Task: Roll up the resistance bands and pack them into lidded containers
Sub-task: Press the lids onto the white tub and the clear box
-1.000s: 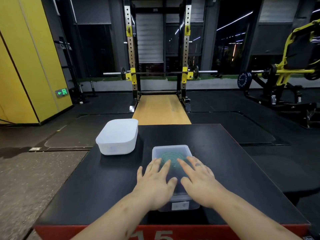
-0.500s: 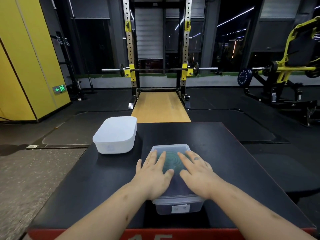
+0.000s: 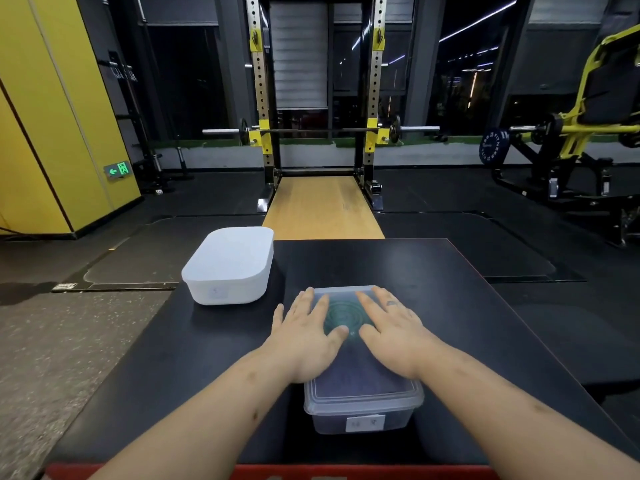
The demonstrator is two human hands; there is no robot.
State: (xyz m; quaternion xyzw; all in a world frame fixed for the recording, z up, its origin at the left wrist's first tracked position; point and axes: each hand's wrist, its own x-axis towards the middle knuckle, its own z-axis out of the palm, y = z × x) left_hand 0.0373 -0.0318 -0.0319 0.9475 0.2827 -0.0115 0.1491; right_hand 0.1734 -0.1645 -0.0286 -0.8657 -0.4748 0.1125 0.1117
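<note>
Gym tabletop (image 3: 450, 306) dark, squat rack (image 3: 317, 98) behind. Left hand (image 3: 304, 337) and right hand (image 3: 391, 334) laid flat on lid (image 3: 360, 379) of clear container (image 3: 363, 422); fingers (image 3: 320, 306) spread, straight, nothing pinched. Since a second ago, fingers are slid from mid-lid to far edge. Coiled green band (image 3: 343, 317) seen under fingers, inside. Lid judged nearly pressed shut. White container (image 3: 230, 265) lidded, left of fingers, apart.

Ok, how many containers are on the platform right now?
2. A white container sits at the far left of the black platform; a clear container lies nearer, under the flat left hand and right hand. Nothing seems hidden.
</note>
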